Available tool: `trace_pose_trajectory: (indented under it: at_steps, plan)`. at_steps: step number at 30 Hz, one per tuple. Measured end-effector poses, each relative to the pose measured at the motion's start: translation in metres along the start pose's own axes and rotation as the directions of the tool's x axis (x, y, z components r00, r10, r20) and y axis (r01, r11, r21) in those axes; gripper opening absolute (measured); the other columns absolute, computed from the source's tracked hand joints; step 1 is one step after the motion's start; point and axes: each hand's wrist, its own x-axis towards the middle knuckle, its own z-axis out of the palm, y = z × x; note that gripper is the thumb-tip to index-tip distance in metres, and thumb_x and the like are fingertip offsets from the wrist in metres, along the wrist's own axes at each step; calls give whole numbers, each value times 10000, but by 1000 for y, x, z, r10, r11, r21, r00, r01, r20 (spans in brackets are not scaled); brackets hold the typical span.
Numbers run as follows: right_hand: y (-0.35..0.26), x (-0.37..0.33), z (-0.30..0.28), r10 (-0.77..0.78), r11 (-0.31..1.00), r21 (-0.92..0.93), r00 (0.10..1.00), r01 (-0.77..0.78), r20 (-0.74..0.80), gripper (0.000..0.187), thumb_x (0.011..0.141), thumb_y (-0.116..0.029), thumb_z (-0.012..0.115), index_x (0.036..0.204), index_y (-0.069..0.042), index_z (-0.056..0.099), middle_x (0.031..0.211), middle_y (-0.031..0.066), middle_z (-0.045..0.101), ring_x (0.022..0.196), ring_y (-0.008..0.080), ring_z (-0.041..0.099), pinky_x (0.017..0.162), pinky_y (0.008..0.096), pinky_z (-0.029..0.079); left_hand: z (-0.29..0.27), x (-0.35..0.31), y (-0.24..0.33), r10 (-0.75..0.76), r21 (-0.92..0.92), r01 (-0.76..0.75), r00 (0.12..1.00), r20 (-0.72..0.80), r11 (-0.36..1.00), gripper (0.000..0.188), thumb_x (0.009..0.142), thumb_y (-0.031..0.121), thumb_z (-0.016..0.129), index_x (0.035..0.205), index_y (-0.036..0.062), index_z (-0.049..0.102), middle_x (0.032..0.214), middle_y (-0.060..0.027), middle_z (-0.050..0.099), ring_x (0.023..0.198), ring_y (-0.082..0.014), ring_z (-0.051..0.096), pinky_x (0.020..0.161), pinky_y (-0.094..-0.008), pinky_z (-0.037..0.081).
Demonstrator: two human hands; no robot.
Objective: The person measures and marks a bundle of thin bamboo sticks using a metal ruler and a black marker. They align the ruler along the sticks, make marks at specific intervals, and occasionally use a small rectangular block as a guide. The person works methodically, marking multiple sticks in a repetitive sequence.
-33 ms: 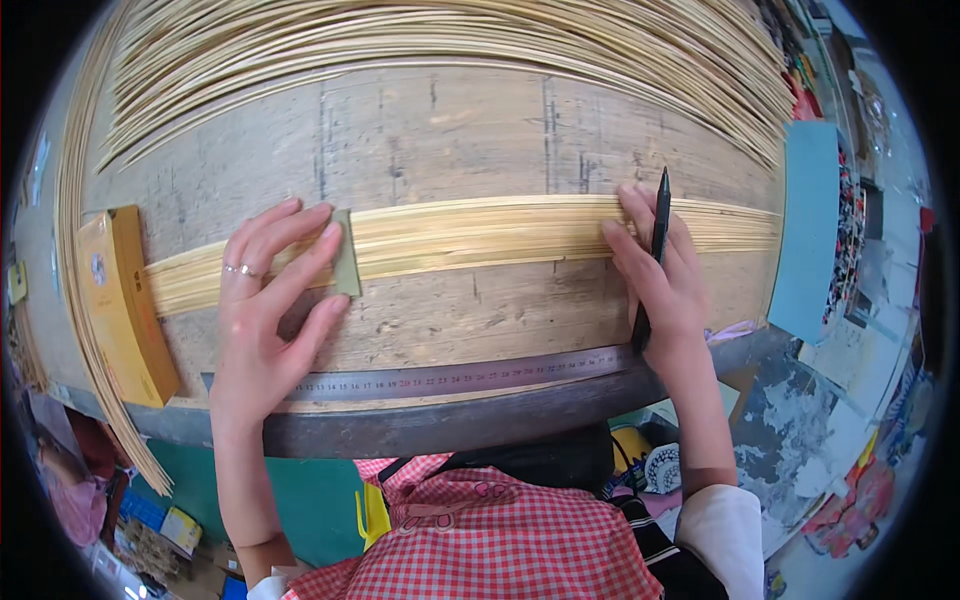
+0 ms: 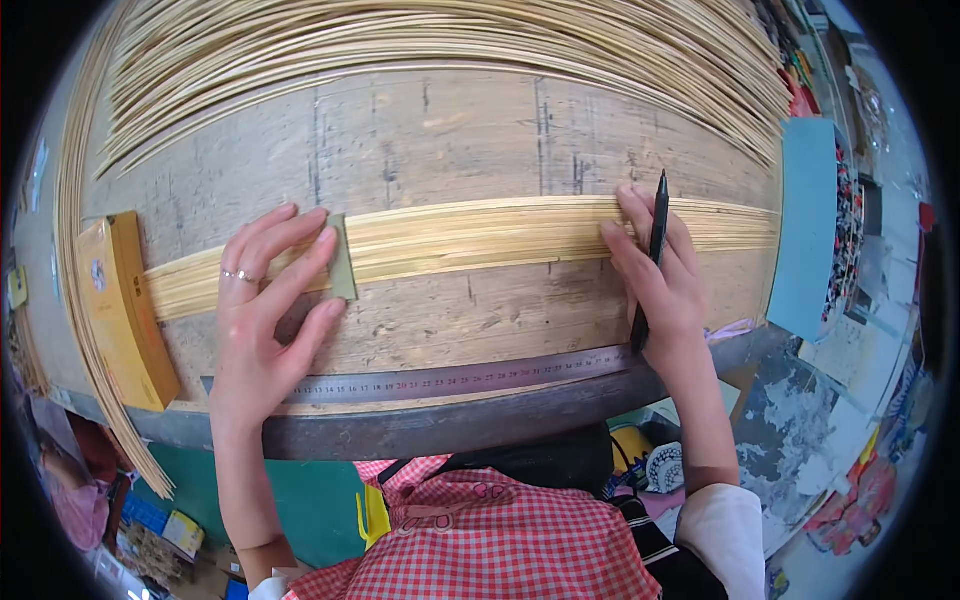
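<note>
A band of thin pale bamboo strips [image 2: 480,235] lies side by side across the wooden board. My left hand [image 2: 270,305] rests over its left part with fingers spread, a ring on one of them. Its index fingertip and thumb tip touch the left edge of a short olive-green strip [image 2: 342,258] lying crosswise over the band. Tucked in my right hand [image 2: 665,285] is a black pen [image 2: 659,230], its pointed tip away from me. The right fingertips rest on the strips farther right, curled, and the palm is hidden.
A yellow box [image 2: 125,310] stands at the strips' left end, a light-blue block [image 2: 808,230] at their right. A metal ruler [image 2: 460,380] lies along the board's near edge. More long strips [image 2: 430,40] are spread at the far side, and a narrow bundle [image 2: 75,190] runs down the left.
The view has shifted very slightly, and the olive-green strip appears a touch farther left and nearer. Both hands keep nearly the same pose.
</note>
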Motion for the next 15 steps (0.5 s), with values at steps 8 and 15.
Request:
trace_pose_trajectory:
  at_steps: [8,15]
  plan:
    - [3,0,-2,-118,980,-148,988,132,101,410,855,-69,629,1261,-29,680,1417,192,605,1356,387,551,1078,523,494,2,-5,-2,-45,-23,45,999,-2,999,570,783,22,740,1346,90,684,1426,-118,584,1409,-376,469,1184,-513,377]
    - [5,-1,-3,-162,961,-202,975,190,149,430,851,-45,627,1278,-25,676,1408,215,605,1365,386,544,1067,493,518,1,-4,-1,-48,-25,48,999,8,999,567,788,8,727,1347,92,685,1431,-119,586,1420,-376,458,1177,-514,377]
